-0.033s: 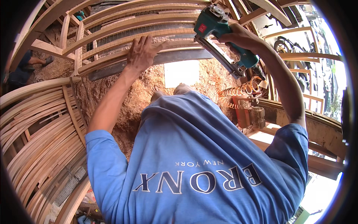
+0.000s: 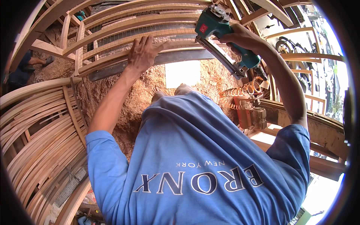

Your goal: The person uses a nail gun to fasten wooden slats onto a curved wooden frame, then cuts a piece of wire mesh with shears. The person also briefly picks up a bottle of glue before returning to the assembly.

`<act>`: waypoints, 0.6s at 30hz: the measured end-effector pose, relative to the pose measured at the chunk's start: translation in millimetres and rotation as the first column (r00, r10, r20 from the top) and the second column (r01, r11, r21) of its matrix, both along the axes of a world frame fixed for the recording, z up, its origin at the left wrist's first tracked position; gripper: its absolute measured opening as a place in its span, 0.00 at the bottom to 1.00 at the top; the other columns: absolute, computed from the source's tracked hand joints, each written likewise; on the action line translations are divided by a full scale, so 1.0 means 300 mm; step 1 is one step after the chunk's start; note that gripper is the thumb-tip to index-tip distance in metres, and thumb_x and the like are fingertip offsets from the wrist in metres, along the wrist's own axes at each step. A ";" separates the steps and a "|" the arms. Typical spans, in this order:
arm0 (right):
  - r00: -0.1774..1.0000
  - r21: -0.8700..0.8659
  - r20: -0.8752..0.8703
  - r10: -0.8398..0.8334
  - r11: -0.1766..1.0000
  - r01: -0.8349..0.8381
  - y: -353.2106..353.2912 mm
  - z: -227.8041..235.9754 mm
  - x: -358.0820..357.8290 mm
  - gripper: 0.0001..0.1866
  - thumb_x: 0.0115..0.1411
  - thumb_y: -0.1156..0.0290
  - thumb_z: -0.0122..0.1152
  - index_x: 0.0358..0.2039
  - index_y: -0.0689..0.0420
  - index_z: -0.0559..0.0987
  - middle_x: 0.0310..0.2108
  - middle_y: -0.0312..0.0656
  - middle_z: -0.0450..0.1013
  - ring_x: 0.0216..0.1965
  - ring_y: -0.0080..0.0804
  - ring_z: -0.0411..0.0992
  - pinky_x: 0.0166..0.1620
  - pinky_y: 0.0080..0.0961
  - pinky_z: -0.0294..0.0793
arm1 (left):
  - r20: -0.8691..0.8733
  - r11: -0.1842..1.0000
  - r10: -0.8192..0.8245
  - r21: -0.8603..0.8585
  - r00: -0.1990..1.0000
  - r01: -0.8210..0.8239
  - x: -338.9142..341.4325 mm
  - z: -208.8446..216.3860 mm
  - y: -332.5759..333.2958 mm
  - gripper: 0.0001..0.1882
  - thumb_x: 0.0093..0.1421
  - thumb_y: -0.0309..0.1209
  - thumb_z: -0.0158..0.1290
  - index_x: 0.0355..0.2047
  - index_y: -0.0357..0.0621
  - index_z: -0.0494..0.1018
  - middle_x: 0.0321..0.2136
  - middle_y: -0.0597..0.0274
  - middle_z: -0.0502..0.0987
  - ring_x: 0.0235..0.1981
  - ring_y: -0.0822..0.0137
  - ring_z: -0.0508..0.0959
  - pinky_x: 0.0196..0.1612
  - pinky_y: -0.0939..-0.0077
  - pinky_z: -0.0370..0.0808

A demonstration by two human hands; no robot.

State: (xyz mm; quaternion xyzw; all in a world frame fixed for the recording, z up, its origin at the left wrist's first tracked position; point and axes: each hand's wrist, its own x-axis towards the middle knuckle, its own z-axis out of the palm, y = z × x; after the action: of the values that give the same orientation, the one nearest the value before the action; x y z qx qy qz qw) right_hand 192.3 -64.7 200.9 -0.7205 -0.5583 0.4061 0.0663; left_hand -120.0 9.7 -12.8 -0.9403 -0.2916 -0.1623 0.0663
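Note:
My right hand [image 2: 240, 36] is wrapped round the grip of a dark green nail gun [image 2: 213, 21], its long metal magazine slanting down toward me. The gun's nose is over the right end of a wooden frame [image 2: 123, 36] with long curved slats and thin wire mesh; whether they touch, I cannot tell. On the near slats of that frame lies my left hand [image 2: 143, 54], palm down with its fingers spread. A dark grey bar [image 2: 165, 57] runs along the frame's near edge. An orange coiled air hose [image 2: 243, 90] hangs below the gun's rear end.
Thin curved wooden strips [image 2: 41, 146] are stacked on the left. Sawdust [image 2: 101, 93] covers the floor, with a bright white patch [image 2: 182, 74] near my feet. A red machine part [image 2: 242, 112] stands right. Another person's leg [image 2: 35, 61] shows at far left.

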 end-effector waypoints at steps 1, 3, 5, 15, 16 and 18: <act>1.000 -0.001 -0.007 0.007 1.000 -0.007 0.001 0.000 0.000 0.12 0.54 0.66 0.62 0.31 0.62 0.77 0.19 0.36 0.70 0.14 0.21 0.69 0.16 0.21 0.67 | -0.010 1.000 0.003 0.007 1.000 -0.002 -0.001 0.001 -0.001 0.40 0.62 0.17 0.45 0.66 0.83 0.60 0.48 0.48 0.71 0.49 0.57 0.73 0.46 0.60 0.70; 1.000 -0.004 -0.017 0.015 1.000 -0.015 0.004 -0.002 -0.002 0.12 0.54 0.66 0.62 0.30 0.63 0.77 0.18 0.36 0.70 0.14 0.21 0.69 0.15 0.21 0.67 | -0.019 1.000 -0.001 0.029 1.000 0.001 -0.003 0.000 0.004 0.40 0.62 0.18 0.46 0.66 0.83 0.60 0.48 0.48 0.71 0.49 0.57 0.73 0.45 0.61 0.70; 0.999 0.025 -0.033 0.015 1.000 -0.014 0.004 -0.007 -0.003 0.12 0.54 0.65 0.62 0.30 0.63 0.77 0.18 0.36 0.70 0.14 0.21 0.69 0.15 0.21 0.67 | 0.018 0.998 -0.022 0.059 1.000 0.021 -0.003 -0.002 0.014 0.40 0.62 0.17 0.46 0.66 0.82 0.61 0.48 0.49 0.71 0.49 0.57 0.73 0.46 0.61 0.70; 0.997 -0.005 -0.023 0.077 0.997 -0.077 0.033 -0.023 0.020 0.14 0.56 0.62 0.64 0.30 0.62 0.75 0.20 0.34 0.71 0.16 0.19 0.70 0.19 0.21 0.67 | -0.022 0.999 -0.006 0.043 1.000 0.007 0.005 -0.018 0.040 0.40 0.61 0.16 0.44 0.65 0.82 0.61 0.51 0.47 0.71 0.48 0.57 0.74 0.46 0.61 0.69; 0.997 -0.005 0.005 0.079 0.997 -0.079 0.034 -0.022 0.018 0.14 0.56 0.62 0.64 0.30 0.62 0.75 0.19 0.34 0.71 0.15 0.18 0.69 0.19 0.21 0.67 | -0.001 0.998 -0.010 0.064 1.000 0.010 0.004 -0.018 0.041 0.41 0.61 0.16 0.44 0.66 0.82 0.61 0.50 0.47 0.71 0.48 0.57 0.73 0.45 0.62 0.69; 0.995 -0.014 0.024 0.098 0.995 -0.097 0.025 -0.012 0.013 0.14 0.56 0.62 0.65 0.30 0.61 0.75 0.19 0.34 0.70 0.15 0.18 0.69 0.19 0.20 0.66 | 0.022 0.996 -0.026 0.088 0.999 0.024 0.004 -0.018 0.045 0.41 0.60 0.15 0.43 0.66 0.82 0.61 0.50 0.48 0.71 0.48 0.57 0.73 0.45 0.62 0.69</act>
State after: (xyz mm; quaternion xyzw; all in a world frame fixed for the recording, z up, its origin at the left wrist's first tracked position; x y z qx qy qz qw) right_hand 196.1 -57.2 197.2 -0.6976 -0.5911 0.4035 0.0351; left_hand -118.8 23.2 -18.1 -0.9381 -0.2733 -0.1867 0.1022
